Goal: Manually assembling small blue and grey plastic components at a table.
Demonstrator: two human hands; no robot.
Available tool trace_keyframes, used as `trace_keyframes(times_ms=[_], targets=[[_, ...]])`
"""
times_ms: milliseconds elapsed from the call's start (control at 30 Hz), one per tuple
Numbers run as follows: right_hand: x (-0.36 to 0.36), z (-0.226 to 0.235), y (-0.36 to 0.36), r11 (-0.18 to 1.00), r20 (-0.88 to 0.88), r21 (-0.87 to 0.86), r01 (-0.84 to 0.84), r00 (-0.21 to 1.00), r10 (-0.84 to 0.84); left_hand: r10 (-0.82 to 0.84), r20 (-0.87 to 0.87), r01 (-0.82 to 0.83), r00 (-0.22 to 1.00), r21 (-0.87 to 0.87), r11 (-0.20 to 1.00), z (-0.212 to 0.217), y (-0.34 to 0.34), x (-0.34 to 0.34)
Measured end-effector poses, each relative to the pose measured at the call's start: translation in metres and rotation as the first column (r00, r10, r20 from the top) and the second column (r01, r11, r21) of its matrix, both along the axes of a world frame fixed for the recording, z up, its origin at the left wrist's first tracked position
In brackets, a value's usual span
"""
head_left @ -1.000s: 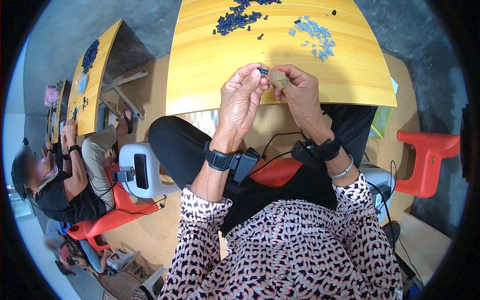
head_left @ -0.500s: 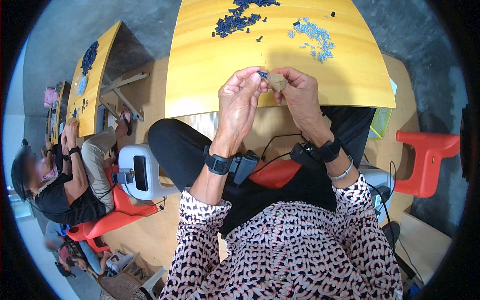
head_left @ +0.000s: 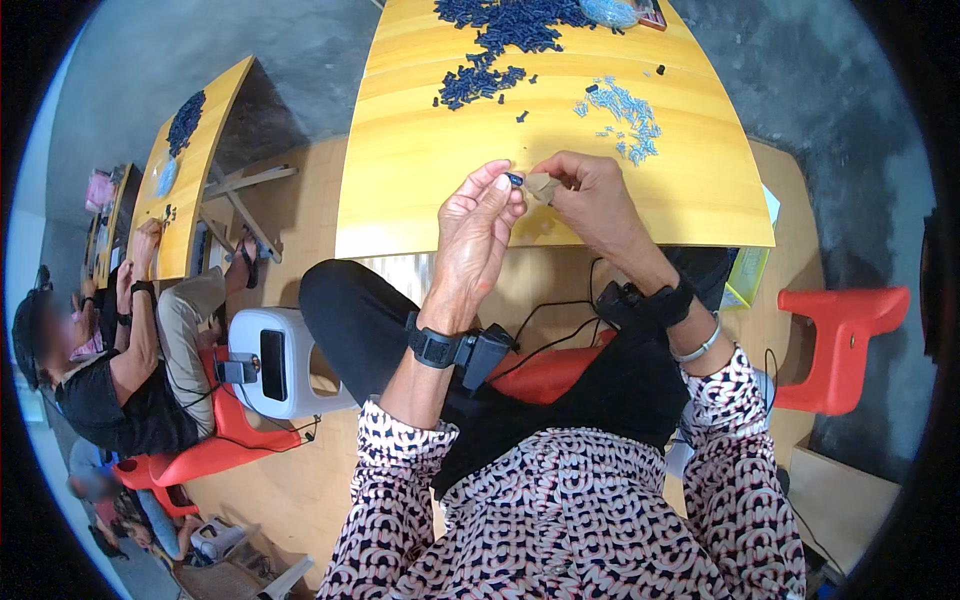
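Note:
Above the near edge of the yellow table, my left hand pinches a small dark blue part between thumb and fingertips. Close beside it, my right hand is closed on a tan, paper-like piece. The right fingertips are partly hidden, and whether the tan piece touches the dark part is unclear. Beyond my hands lie a cluster of small dark blue parts and, to the right, a scatter of small silver screw-like pieces.
A bigger heap of dark parts lies at the far end, beside a clear bag. Red stools stand right and left. At left, a person sits by another yellow table. Cables hang near my knees.
The view has shifted, so more of the table's far end shows. My right hand has turned slightly with the tan piece. My left hand keeps its pinch on the dark part.

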State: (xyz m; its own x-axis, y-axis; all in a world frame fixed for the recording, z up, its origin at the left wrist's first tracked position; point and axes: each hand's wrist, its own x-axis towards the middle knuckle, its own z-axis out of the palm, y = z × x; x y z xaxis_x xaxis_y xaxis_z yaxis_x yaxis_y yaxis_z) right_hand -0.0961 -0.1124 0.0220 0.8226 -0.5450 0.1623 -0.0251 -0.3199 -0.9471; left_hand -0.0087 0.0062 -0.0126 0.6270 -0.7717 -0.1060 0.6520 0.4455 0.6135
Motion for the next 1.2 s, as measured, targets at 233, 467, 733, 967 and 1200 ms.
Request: trace_keyframes(times_ms=[233, 467, 733, 967, 1200], targets=[[0.032, 0.037, -0.047, 0.928, -0.183, -0.372, -0.027, 0.982, -0.044, -0.008, -0.099, 0.004, 0.995, -0.037, 0.999, -0.001, 0.003, 0.005], [0.089, 0.013, -0.078, 0.844, -0.232, -0.524, -0.113, 0.973, -0.014, -0.022, -0.080, 0.021, 0.997, -0.016, 1.000, 0.000, 0.008, 0.008], [0.111, -0.004, -0.080, 0.780, -0.288, -0.604, -0.161, 0.957, -0.026, -0.009, -0.080, 0.004, 0.997, -0.063, 0.998, 0.001, 0.010, 0.013], [0.117, -0.005, -0.080, 0.755, -0.359, -0.635, -0.165, 0.928, -0.098, -0.005, -0.052, 0.002, 0.999, -0.048, 0.999, 0.008, 0.012, 0.014], [0.115, -0.003, -0.082, 0.752, -0.363, -0.626, -0.207, 0.931, -0.046, -0.017, -0.055, 0.015, 0.998, -0.028, 0.999, 0.009, 0.012, 0.015]])
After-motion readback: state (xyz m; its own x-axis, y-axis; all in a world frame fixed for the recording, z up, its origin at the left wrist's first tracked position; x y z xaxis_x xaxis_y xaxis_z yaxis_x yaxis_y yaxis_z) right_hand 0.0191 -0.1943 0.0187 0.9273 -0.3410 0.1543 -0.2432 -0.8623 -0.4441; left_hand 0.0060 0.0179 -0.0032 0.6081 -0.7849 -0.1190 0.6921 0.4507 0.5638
